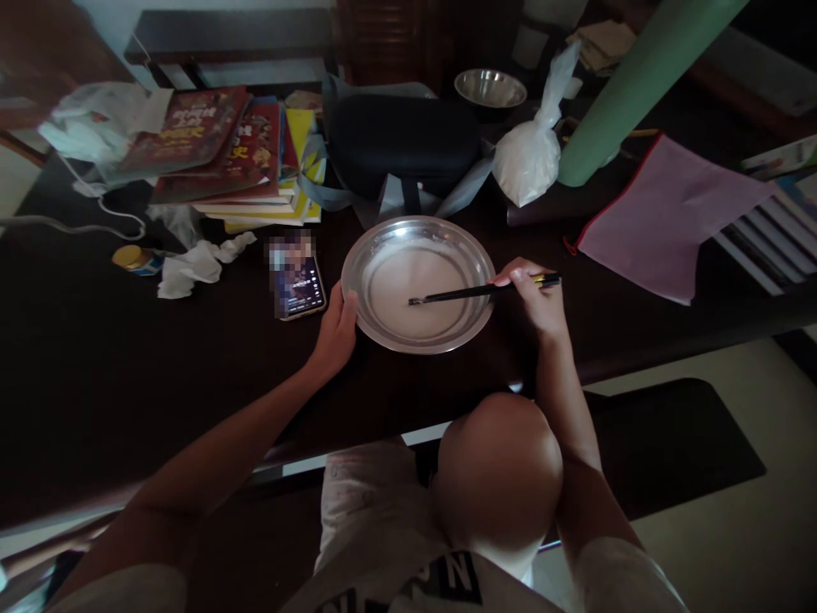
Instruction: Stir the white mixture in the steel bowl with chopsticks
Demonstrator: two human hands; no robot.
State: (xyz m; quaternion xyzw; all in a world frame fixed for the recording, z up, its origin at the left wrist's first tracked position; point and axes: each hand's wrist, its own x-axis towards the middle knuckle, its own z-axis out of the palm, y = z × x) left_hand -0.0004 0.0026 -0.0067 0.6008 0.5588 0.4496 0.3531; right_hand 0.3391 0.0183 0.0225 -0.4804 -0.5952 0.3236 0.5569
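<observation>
A round steel basin [383, 247] sits on the dark table, holding a pale white liquid [414, 285]. My left hand [336, 330] rests against the basin's left rim, steadying it. My right hand [534, 294] grips a pair of dark chopsticks [472, 292] at the basin's right rim. The chopstick tips reach into the white liquid near the middle of the basin.
A phone [297, 285] lies left of the basin, crumpled tissue [191, 266] and a small jar [134, 259] further left. Stacked books [236, 153], a black case [402, 140], a tied bag of white powder [529, 153], a steel bowl [490, 87], a green roll [631, 89] and pink cloth [664, 213] stand behind.
</observation>
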